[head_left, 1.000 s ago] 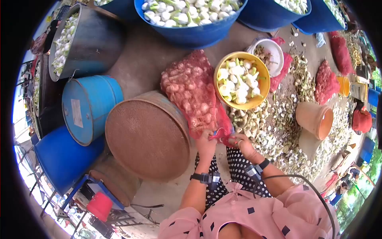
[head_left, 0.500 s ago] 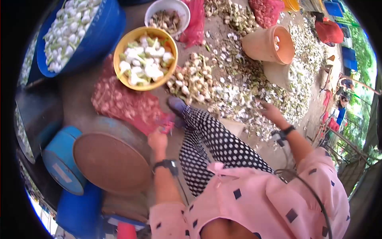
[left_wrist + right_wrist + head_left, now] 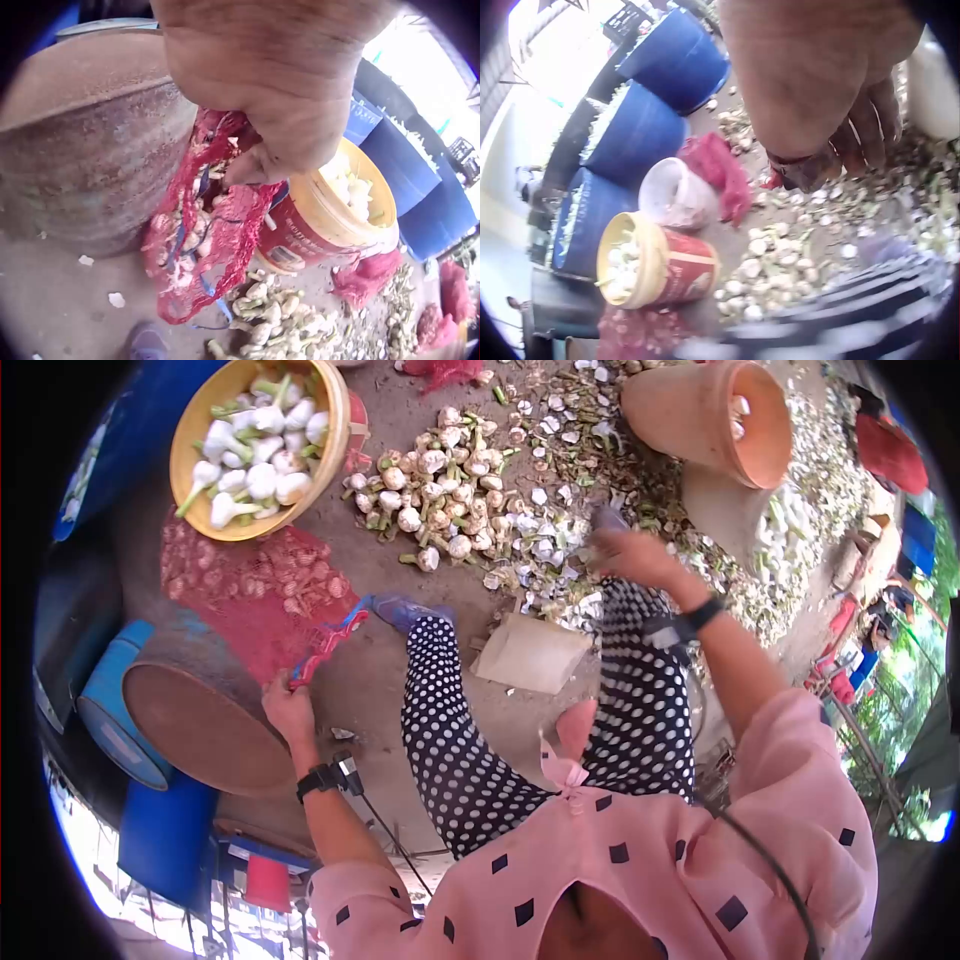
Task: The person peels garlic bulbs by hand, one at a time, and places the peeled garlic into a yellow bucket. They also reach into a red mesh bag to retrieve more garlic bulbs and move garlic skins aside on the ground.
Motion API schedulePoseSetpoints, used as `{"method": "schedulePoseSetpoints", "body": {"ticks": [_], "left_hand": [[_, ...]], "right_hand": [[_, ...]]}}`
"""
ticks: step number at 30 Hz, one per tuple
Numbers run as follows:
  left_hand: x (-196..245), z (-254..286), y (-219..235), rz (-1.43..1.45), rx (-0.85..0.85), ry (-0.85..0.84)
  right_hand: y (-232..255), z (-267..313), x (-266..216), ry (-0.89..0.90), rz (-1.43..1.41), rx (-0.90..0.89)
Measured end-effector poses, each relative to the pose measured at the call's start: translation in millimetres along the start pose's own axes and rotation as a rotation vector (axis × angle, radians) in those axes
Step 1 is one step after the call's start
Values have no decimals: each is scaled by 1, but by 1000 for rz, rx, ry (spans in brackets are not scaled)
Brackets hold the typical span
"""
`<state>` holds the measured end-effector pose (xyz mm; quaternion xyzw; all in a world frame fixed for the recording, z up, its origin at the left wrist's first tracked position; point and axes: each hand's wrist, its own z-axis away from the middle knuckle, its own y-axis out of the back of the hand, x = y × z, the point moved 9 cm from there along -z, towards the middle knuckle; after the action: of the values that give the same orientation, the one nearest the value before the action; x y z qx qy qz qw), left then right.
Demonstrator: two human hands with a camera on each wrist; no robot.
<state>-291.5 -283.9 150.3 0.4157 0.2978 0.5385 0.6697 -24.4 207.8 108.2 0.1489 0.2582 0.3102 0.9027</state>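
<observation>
My left hand (image 3: 288, 710) grips the mouth of a red mesh bag (image 3: 240, 625) part filled with garlic bulbs. In the left wrist view, thumb and fingers curl over the bag's gathered edge, and blue ties hang from the mesh (image 3: 169, 247). Off to the right, my right hand (image 3: 645, 563) hangs low over scattered garlic skins, apart from the bag. Its fingers (image 3: 866, 139) point loosely downward in the right wrist view, with a small red bit showing beside them. A loose pile of garlic bulbs (image 3: 440, 490) lies on the ground between the hands.
A yellow bucket (image 3: 183, 460) of trimmed garlic stands behind the bag. Beside my left hand is a rusty drum (image 3: 200, 710). An orange bucket (image 3: 675, 415) lies tipped over farther right, and a pale flat block (image 3: 532, 653) sits between my feet. Blue tubs (image 3: 679, 60) line the back.
My right hand has left the bag's mouth and moved right over the skins. My left hand still holds the bag, while my body has turned right and my legs have spread apart.
</observation>
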Motion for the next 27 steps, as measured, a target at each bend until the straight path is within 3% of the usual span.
{"method": "schedulePoseSetpoints", "body": {"ticks": [1, 2, 3, 5, 7, 8, 9, 10, 11, 12, 13, 15, 16, 17, 19, 21, 24, 26, 27], "left_hand": [[22, -1, -2, 4, 54, -89], [49, 7, 7, -42, 149, -76], [87, 23, 8, -84, 258, -48], [143, 54, -25, 7, 333, 18], [194, 86, -101, 422, 235, 92], [218, 98, -140, 396, 86, 98], [238, 103, -179, 378, -56, 91], [249, 104, -208, 380, -62, 94], [256, 109, -247, 513, -232, 129], [263, 120, -277, 633, -411, 176], [268, 125, -286, 617, -440, 198], [289, 128, -300, 596, -661, 181], [300, 123, -294, 457, -696, 26], [299, 116, -289, 456, -665, 21], [296, 109, -281, 546, -684, 45], [295, 96, -267, 577, -636, 32], [294, 74, -246, 578, -586, 40], [286, 68, -233, 591, -502, 2], [283, 64, -224, 600, -436, -38]], "right_hand": [[-45, -34, 0, 54, 38, -184], [-80, -51, -8, -15, 154, -368], [-153, -82, 20, 118, 64, -514], [-242, -107, 64, 21, 104, -625], [-317, -107, 104, 29, 56, -509], [-349, -100, 114, 61, 39, -444], [-387, -99, 122, 173, 27, -256], [-410, -102, 129, 131, -129, -319], [-424, -108, 132, 91, -285, -388], [-431, -115, 136, 91, -296, -414], [-434, -114, 137, 83, -378, -474], [-420, -99, 130, 62, -466, -546], [-408, -97, 127, 72, -331, -631], [-403, -100, 133, 86, -183, -697], [-452, -88, 164, 283, 75, -542], [-473, -63, 195, 227, 15, -760], [-433, -83, 159, 467, 183, -608], [-345, -136, 65, 794, 2, -169], [-323, -162, 27, 895, 102, -93]]}}
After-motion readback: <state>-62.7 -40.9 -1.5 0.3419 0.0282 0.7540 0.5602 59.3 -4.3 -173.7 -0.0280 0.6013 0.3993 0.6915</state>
